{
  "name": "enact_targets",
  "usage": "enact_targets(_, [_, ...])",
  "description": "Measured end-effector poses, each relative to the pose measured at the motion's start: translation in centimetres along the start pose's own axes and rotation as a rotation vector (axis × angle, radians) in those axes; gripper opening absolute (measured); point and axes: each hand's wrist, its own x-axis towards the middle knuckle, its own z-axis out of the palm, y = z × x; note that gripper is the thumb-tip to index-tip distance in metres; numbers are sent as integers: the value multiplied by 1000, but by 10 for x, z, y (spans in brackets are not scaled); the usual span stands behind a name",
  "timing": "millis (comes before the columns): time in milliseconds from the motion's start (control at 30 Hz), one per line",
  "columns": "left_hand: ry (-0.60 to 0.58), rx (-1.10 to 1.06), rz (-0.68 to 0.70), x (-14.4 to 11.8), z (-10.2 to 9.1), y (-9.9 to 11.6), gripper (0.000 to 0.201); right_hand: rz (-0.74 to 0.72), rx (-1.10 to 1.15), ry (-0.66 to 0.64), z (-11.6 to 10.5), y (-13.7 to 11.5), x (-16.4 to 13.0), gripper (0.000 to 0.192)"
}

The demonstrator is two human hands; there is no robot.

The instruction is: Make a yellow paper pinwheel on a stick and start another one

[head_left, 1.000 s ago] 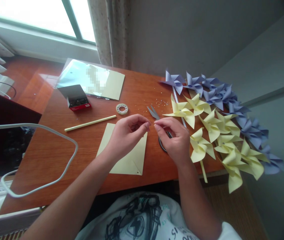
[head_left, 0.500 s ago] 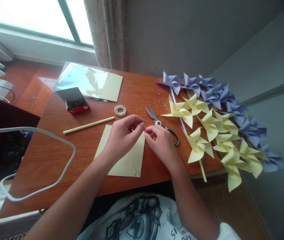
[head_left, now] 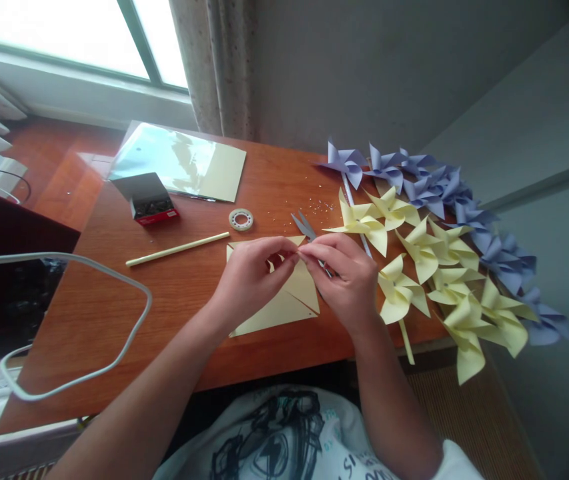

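A square pale yellow paper sheet (head_left: 264, 313) lies on the table under my hands, with diagonal cuts and small dark dots near its corners. My left hand (head_left: 257, 270) is closed, thumb and fingertips pinching at the sheet's far right corner. Meeting it there, my right hand (head_left: 341, 273) is pinched too; what is between its fingertips is too small to make out. Scissors (head_left: 305, 227) lie partly hidden behind my right hand, blades pointing away. A roll of tape (head_left: 241, 219) and a pale yellow paper stick (head_left: 177, 249) rest to the left.
Yellow pinwheels (head_left: 398, 288) and purple pinwheels (head_left: 421, 193) crowd the right side. A small open red-and-black box (head_left: 154, 210) stands at left, before a glossy folder (head_left: 174, 160) holding yellow paper. Tiny scraps (head_left: 319, 207) are scattered near the scissors. A white cable (head_left: 139, 287) loops across the left edge.
The yellow sheet has turned and shifted right and away from me. My right hand has moved right and now covers more of the scissors; both hands' fingertips stay together.
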Motion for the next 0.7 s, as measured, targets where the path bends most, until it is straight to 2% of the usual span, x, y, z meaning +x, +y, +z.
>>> enact_targets(133, [2,-207,-92,0,0,1,16,-64,-49,73,4,1,-6,20])
enact_targets(300, [-3,-402,-181,1,1,5,18,-64,-98,80,6,0,-8,21])
enact_targets(500, [8,-433,-222,1,-2,11,25,-30,-34,60,5,-4,-6,22])
enact_targets(700, [32,-430,-217,1,-3,9,26,76,36,29,2,-9,-6,22])
